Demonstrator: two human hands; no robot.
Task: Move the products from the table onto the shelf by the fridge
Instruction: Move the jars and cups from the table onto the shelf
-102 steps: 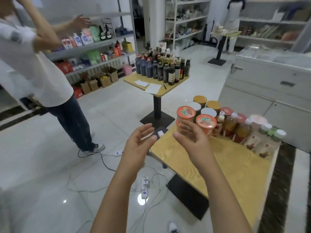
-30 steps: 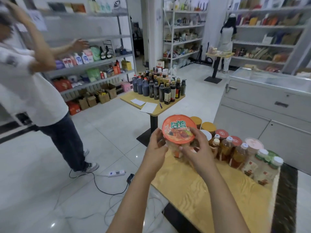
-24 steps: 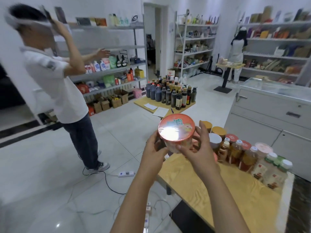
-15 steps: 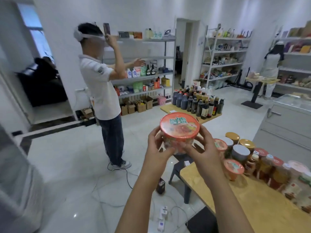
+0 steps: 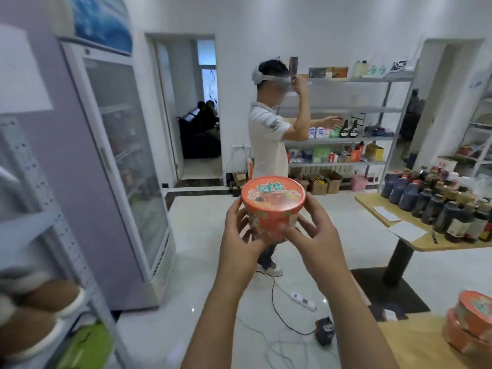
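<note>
Now open floor (image 5: 202, 262) lies between the fridge (image 5: 119, 161) at left and the table (image 5: 410, 342) edge at lower right — a post of the shelf (image 5: 37, 222) crowds the lower left. Since 0.5 s ago the view has swung left toward the fridge. At centre, the left hand (image 5: 239, 238) and right hand (image 5: 316, 238) clasp the noodle cup (image 5: 273, 206), fingers curled round its sides.

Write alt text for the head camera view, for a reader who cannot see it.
The left hand and right hand hold an orange noodle cup in mid-air in a shop. A glass-door fridge and a metal shelf stand to the left; another person in a headset stands beyond the cup.
</note>
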